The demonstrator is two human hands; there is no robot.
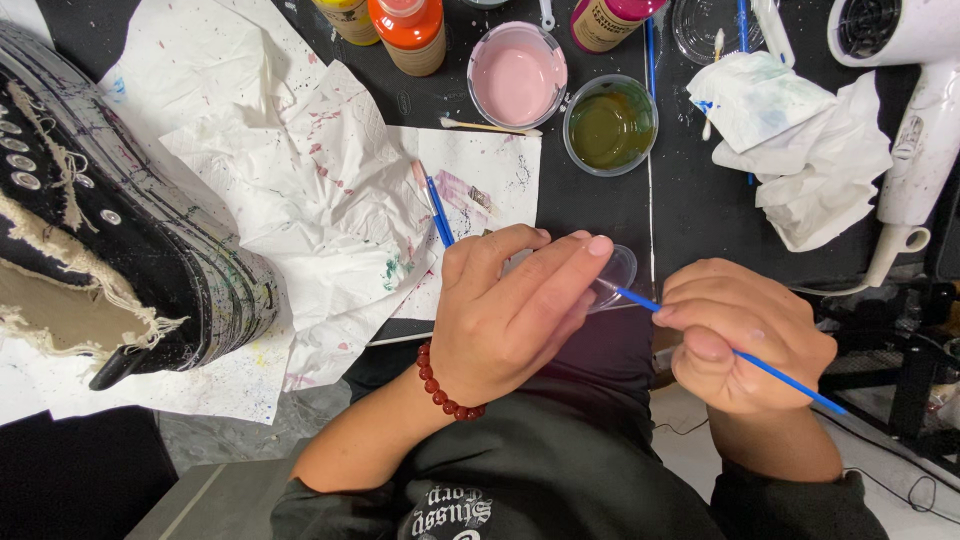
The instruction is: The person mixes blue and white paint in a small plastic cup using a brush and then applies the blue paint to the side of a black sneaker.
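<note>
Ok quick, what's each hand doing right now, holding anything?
Left hand: closed around a small clear plastic cup.
Right hand: closed on a thin blue paintbrush, its tip at the cup.

A black high-top shoe (pixel 95 210) with frayed cream edges and paint speckles lies at the left on crumpled white paper (pixel 300 190) with paint stains. A second blue brush (pixel 436 208) rests on this paper. Behind it stand a cup of pink paint (pixel 517 78) and a cup of olive-green paint (pixel 609 126), touching each other. An orange paint bottle (pixel 409 32) stands at the top edge. At the right are crumpled white tissues (pixel 800 150) and a white hair dryer (pixel 915 120).
</note>
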